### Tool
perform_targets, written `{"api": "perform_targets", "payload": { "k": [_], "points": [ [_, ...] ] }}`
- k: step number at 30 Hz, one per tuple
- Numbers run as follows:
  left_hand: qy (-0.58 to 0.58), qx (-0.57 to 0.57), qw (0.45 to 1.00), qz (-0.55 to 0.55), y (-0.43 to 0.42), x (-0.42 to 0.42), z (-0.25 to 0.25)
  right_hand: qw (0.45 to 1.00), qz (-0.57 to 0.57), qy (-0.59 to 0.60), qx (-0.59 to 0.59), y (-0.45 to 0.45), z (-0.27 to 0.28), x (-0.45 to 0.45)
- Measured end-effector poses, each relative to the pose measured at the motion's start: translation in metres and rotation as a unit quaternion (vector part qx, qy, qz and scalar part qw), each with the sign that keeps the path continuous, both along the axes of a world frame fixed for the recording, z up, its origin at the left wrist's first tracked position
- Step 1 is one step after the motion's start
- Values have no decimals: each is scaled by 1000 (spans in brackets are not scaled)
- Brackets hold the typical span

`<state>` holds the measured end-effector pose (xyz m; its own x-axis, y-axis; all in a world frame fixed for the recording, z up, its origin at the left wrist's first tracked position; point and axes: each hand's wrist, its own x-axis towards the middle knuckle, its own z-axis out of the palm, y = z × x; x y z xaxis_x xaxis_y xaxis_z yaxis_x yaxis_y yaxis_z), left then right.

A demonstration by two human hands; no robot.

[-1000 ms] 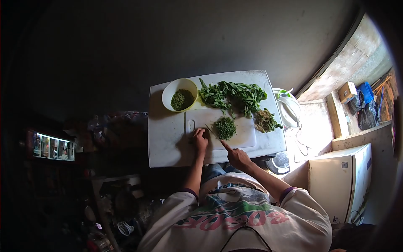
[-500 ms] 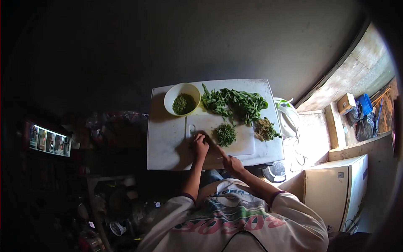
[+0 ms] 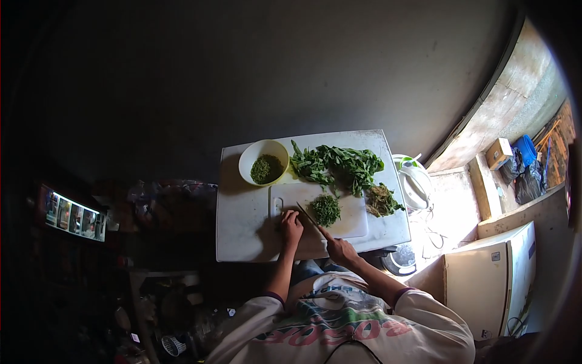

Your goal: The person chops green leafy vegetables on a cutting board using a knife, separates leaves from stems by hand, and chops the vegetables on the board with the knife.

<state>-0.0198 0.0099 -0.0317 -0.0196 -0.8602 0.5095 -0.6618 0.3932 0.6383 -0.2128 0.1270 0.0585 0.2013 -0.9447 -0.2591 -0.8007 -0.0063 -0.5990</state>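
Note:
A knife point(image 3: 310, 217) is in my right hand point(image 3: 341, 250) at the front edge of the cutting board point(image 3: 354, 227). Its blade points up and left, between my left hand and a heap of chopped greens point(image 3: 325, 210). My left hand point(image 3: 291, 226) rests on the left part of the board with its fingers curled down; anything beneath them is hidden. Behind the board lies a pile of leafy greens point(image 3: 348, 165). To its left stands a pale yellow bowl point(image 3: 247, 159) with chopped greens point(image 3: 265, 168) inside.
Wilted, brownish trimmings point(image 3: 382, 201) lie right of the board on the white table point(image 3: 239, 239). A white appliance with a cord point(image 3: 416, 185) stands beyond the table's right edge. At the lower right is a white fridge point(image 3: 476, 285); a dark shelf point(image 3: 163, 273) is at the lower left.
The whole scene sits slightly lower as my head view shifts. The knife blade now shows more plainly, and my right hand is a little farther from my left. My left hand stays curled on the board.

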Motion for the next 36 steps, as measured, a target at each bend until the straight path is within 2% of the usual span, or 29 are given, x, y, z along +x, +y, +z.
{"api": "perform_targets", "payload": {
  "k": [7, 9, 15, 17, 22, 23, 24, 29, 31, 36],
  "points": [
    [19, 27, 999, -23, 1, 1, 8, 1000, -7, 2, 2, 7, 10, -6],
    [-27, 73, 997, -4, 3, 3, 4, 1000, 1, 8, 2, 8, 15, -2],
    [-17, 47, 999, -7, 2, 4, -3, 1000, 27, 13, 7, 8, 39, 1],
    [-20, 58, 998, -8, 2, 5, -3, 997, 42, 44, 40, 8, 48, 1],
    [-17, 90, 996, 3, 5, 4, -3, 999, 31, 31, 22, 10, 1, 13],
    [-23, 80, 997, 4, 5, 2, 0, 1000, 12, 5, -25, 6, -13, 15],
    [-30, 69, 997, 5, 4, 2, -1, 997, -5, -22, -73, 4, -13, 19],
    [-31, 39, 999, 4, -1, 4, -8, 996, -8, -47, -79, -16, -13, 23],
    [-5, 49, 999, -7, -1, 5, -8, 1000, -3, -17, -23, -17, -9, 20],
    [11, 40, 999, 3, -1, 2, -5, 1000, -2, 4, -14, -5, -3, 7]
  ]
}}
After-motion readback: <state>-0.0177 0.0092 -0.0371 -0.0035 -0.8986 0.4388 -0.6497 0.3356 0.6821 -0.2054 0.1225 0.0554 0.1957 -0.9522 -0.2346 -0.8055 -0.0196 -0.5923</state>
